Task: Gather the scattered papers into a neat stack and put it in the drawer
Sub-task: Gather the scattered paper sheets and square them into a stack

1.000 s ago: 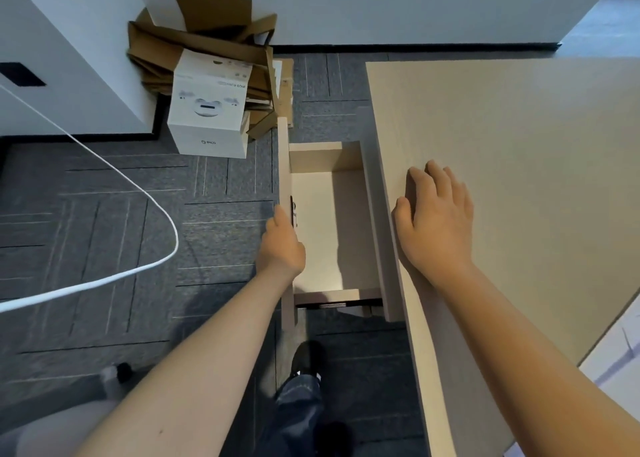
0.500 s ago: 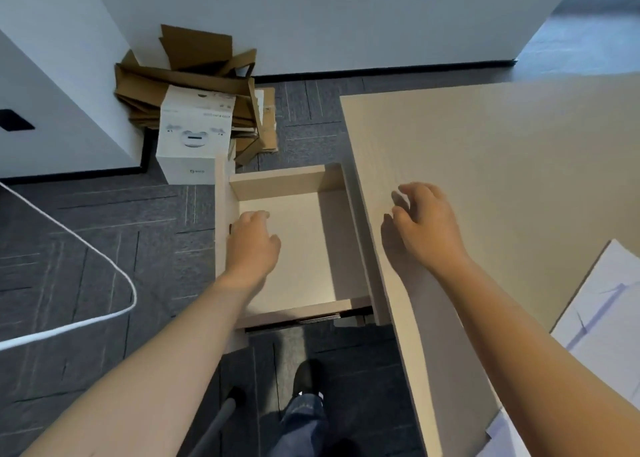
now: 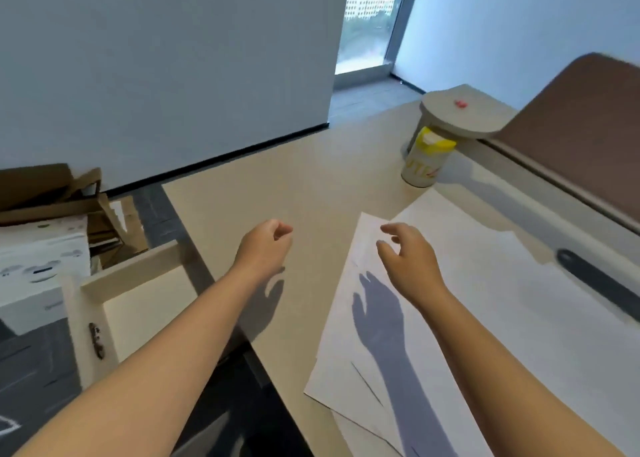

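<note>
White papers (image 3: 467, 318) lie overlapping and askew on the desk's right part, edges fanned out. The pale wooden drawer (image 3: 145, 304) stands pulled open at the desk's left.

Surface (image 3: 294, 193): pale wood-grain laminate, matt, smooth. Papers (image 3: 485, 318): white sheets, matt, flat, overlapping. Drawer (image 3: 138, 304): same pale wood look, matt; dark metal-looking handle (image 3: 96, 340) on its front. Boxes (image 3: 52, 193) at left: brown corrugated cardboard, rough, matt. Canister (image 3: 424, 160): glossy, yellow plastic lid. Floor (image 3: 31, 370): grey carpet, coarse.
</note>
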### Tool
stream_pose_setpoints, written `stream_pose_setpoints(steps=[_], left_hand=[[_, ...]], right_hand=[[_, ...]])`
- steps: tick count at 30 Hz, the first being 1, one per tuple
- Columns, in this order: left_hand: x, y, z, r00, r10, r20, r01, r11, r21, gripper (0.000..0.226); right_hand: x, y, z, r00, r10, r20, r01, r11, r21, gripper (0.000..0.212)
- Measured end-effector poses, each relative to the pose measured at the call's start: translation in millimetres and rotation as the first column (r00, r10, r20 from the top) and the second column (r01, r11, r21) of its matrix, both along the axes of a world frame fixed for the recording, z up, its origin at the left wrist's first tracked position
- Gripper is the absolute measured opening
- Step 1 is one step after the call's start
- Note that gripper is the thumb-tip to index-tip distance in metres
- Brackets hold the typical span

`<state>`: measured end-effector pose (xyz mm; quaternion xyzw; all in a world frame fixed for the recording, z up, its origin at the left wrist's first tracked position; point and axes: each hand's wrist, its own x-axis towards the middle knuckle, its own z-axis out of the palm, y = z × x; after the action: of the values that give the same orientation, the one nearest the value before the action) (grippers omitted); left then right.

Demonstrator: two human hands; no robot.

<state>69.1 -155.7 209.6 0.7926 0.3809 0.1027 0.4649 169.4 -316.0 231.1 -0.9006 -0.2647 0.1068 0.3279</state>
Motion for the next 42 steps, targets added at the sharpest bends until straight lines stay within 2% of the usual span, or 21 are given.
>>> stream_pose_setpoints(steps=[5, 9, 11, 13, 16, 18, 23, 26, 28, 30, 31, 32, 35, 37, 39, 42], left_hand=[[18, -89, -17, 0.984, -0.159, -0.079, 0.158, 0.987, -0.020, 0.036], [29, -139, -40, 0.938, -0.298, -0.175, 0.301, 0.954, -0.013, 0.042], [35, -154, -52, 0.906, -0.350, -0.236, 0.365, 0.931, 0.022, 0.048], [43, -159, -66, 0.867, -0.381, -0.320, 0.431, 0.896, 0.101, 0.057], [51, -161, -85, 0.770, -0.393, -0.502, 0.545, 0.815, 0.198, 0.069], [54, -162, -90, 0.708, -0.393, -0.587, 0.611, 0.757, 0.230, 0.070], [62, -168, -90, 0.646, -0.384, -0.659, 0.665, 0.707, 0.240, 0.068], [67, -170, -83, 0.655, -0.386, -0.649, 0.656, 0.717, 0.236, 0.065], [73, -171, -79, 0.677, -0.417, -0.607, 0.627, 0.758, 0.179, 0.057], [81, -172, -77, 0.744, -0.456, -0.488, 0.575, 0.809, 0.120, 0.035], [84, -171, -75, 0.786, -0.457, -0.417, 0.540, 0.836, 0.102, 0.022], [87, -171, -73, 0.820, -0.449, -0.356, 0.501, 0.863, 0.066, 0.018], [90, -172, -69, 0.892, -0.359, -0.274, 0.344, 0.933, -0.103, 0.056], [89, -174, -68, 0.913, -0.308, -0.266, 0.283, 0.950, -0.130, 0.060], [86, -178, -69, 0.902, -0.311, -0.299, 0.282, 0.949, -0.138, 0.054], [83, -185, -69, 0.868, -0.379, -0.322, 0.331, 0.923, -0.195, 0.032]], right_hand=[[-1, -123, -15, 0.981, -0.187, -0.042, 0.184, 0.981, -0.069, 0.039], [-4, -199, -39, 0.937, -0.335, -0.100, 0.312, 0.931, -0.188, 0.044], [-3, -226, -55, 0.902, -0.421, -0.100, 0.378, 0.879, -0.291, 0.051], [-2, -245, -71, 0.855, -0.512, -0.087, 0.427, 0.788, -0.444, 0.061], [-8, -258, -89, 0.754, -0.638, -0.158, 0.440, 0.669, -0.598, 0.077], [-12, -257, -98, 0.730, -0.651, -0.210, 0.413, 0.664, -0.623, 0.082], [4, -238, -105, 0.797, -0.559, -0.231, 0.357, 0.743, -0.566, 0.076], [17, -219, -104, 0.858, -0.453, -0.242, 0.299, 0.823, -0.482, 0.068], [22, -207, -101, 0.876, -0.372, -0.307, 0.264, 0.903, -0.340, 0.064], [24, -200, -94, 0.857, -0.341, -0.386, 0.300, 0.940, -0.164, 0.062], [24, -200, -92, 0.854, -0.360, -0.376, 0.340, 0.933, -0.122, 0.062], [24, -202, -90, 0.851, -0.409, -0.328, 0.386, 0.912, -0.136, 0.062], [23, -220, -91, 0.779, -0.609, -0.149, 0.520, 0.760, -0.389, 0.066], [18, -231, -90, 0.718, -0.675, -0.170, 0.529, 0.689, -0.496, 0.067], [11, -231, -92, 0.724, -0.652, -0.226, 0.493, 0.717, -0.492, 0.067], [11, -217, -94, 0.760, -0.582, -0.289, 0.443, 0.790, -0.424, 0.064]])
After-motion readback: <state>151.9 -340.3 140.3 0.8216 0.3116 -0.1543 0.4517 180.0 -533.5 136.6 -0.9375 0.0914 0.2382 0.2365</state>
